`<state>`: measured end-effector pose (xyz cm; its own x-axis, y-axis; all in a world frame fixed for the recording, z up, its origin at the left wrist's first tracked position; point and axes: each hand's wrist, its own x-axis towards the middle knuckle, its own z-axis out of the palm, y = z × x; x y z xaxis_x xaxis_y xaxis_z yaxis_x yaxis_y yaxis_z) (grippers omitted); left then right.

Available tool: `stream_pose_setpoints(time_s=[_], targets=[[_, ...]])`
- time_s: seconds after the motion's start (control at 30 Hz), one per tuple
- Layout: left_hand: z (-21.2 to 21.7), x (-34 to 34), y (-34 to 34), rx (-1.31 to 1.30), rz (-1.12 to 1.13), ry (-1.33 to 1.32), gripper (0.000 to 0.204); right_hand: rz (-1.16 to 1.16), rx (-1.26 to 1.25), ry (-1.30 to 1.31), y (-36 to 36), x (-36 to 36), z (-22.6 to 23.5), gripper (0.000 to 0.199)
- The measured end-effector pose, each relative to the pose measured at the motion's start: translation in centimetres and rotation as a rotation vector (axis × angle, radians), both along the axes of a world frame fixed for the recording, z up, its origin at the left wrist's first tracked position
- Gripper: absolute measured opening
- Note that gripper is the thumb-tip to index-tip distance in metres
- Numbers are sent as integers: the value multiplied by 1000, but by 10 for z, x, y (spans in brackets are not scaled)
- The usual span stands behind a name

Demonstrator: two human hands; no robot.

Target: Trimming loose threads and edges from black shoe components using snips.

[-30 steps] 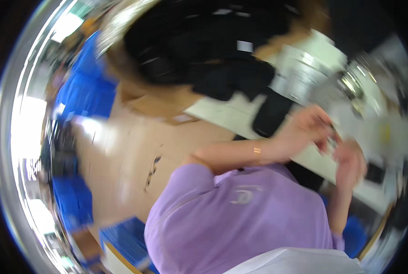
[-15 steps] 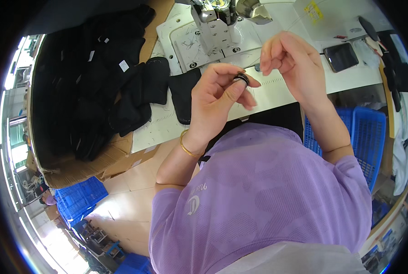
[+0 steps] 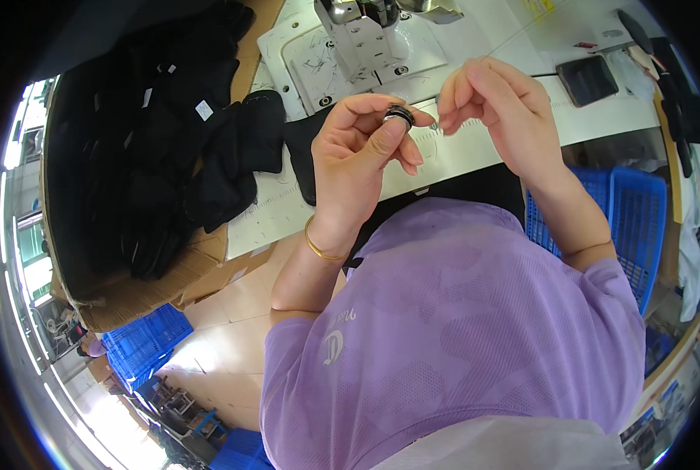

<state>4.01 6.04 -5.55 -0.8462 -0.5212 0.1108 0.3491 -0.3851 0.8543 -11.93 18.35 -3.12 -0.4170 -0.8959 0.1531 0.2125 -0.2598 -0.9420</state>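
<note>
The left hand pinched a small black bobbin between thumb and forefinger above the white surface; the right hand, fingers pressed together, pinched a fine thread; keeping that thread taut and the bobbin steady would likely serve best

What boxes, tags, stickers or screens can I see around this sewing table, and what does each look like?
Cardboard box: left of the table, big, brown, open, heaped with black fabric.
White tags: small squares on the black fabric in the box.
Dark device: flat black rectangle like a switched-off screen, on the white table at upper right.
Yellow sticker: small, at the table's far edge.
Blue crates: plastic, slatted, under the table at right.
</note>
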Motion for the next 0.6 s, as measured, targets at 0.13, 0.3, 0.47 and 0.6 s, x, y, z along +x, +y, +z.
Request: stream_pose_setpoints(time_s=[0.13,0.3,0.47,0.6], targets=[[-3,-1,1,-33,-27,-7,16,-143,-26,-133,-6,4,-5,33],[3,0,11,-153,-30,-134,18,-131,-38,-95,-5,6,-8,33],[-1,-1,-1,89,-197,-236,20,-151,-56,52,-2,11,-2,31],[-6,-1,-12,306,-427,-215,23,-97,-393,262,-27,-5,-9,35]])
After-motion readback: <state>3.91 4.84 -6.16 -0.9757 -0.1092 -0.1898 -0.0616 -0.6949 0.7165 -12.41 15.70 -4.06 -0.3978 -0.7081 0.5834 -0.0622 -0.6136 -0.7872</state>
